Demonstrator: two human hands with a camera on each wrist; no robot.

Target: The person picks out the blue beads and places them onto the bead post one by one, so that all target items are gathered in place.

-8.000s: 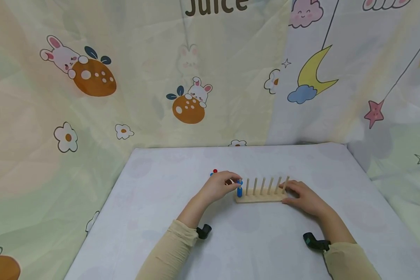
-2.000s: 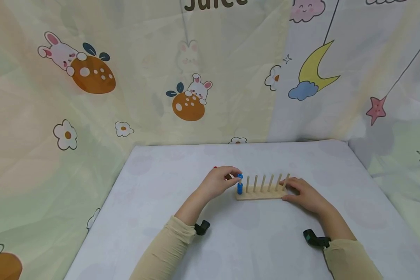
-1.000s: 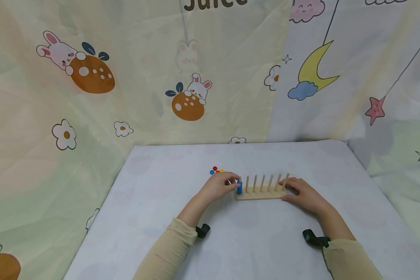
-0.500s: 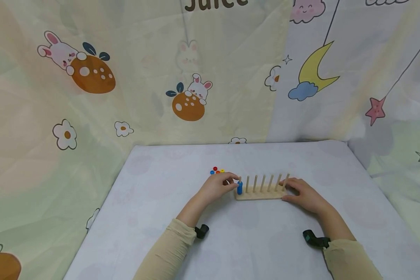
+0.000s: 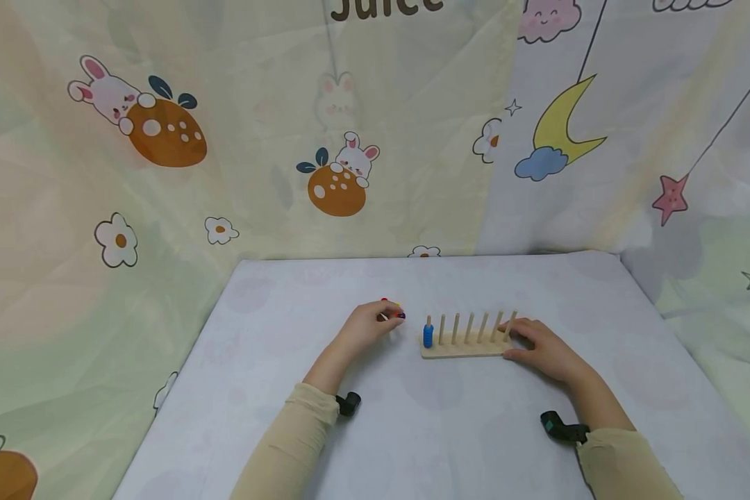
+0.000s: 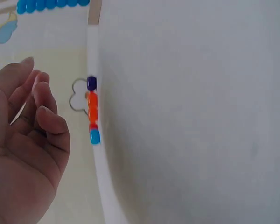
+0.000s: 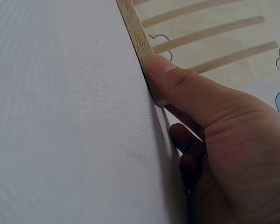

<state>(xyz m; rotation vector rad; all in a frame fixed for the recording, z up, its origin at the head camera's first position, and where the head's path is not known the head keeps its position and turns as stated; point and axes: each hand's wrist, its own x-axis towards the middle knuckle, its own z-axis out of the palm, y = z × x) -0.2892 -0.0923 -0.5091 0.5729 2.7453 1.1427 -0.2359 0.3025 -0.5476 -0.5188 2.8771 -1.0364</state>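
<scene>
A wooden peg board (image 5: 462, 351) with a row of upright pegs lies on the white table. Blue beads (image 5: 428, 336) are stacked on its leftmost peg; in the left wrist view this blue stack (image 6: 51, 4) shows at the top. My right hand (image 5: 542, 349) grips the board's right end, thumb on its near edge in the right wrist view. My left hand (image 5: 364, 326), left of the board, is beside a small group of loose beads (image 5: 402, 315), its fingers loosely bent. In the left wrist view nothing shows between its fingers, and dark purple, orange, red and blue beads (image 6: 93, 109) lie beyond.
The white table (image 5: 462, 430) ends at a printed fabric backdrop (image 5: 256, 139) with rabbits, flowers and a moon. A black wrist camera (image 5: 348, 404) sits on the left wrist, another black camera (image 5: 562, 427) on the right. The other pegs on the board are bare.
A blue bead went down onto the stack on the leftmost peg. My left hand let go and moved left to the loose beads, now partly covering them. My right hand stayed on the board.
</scene>
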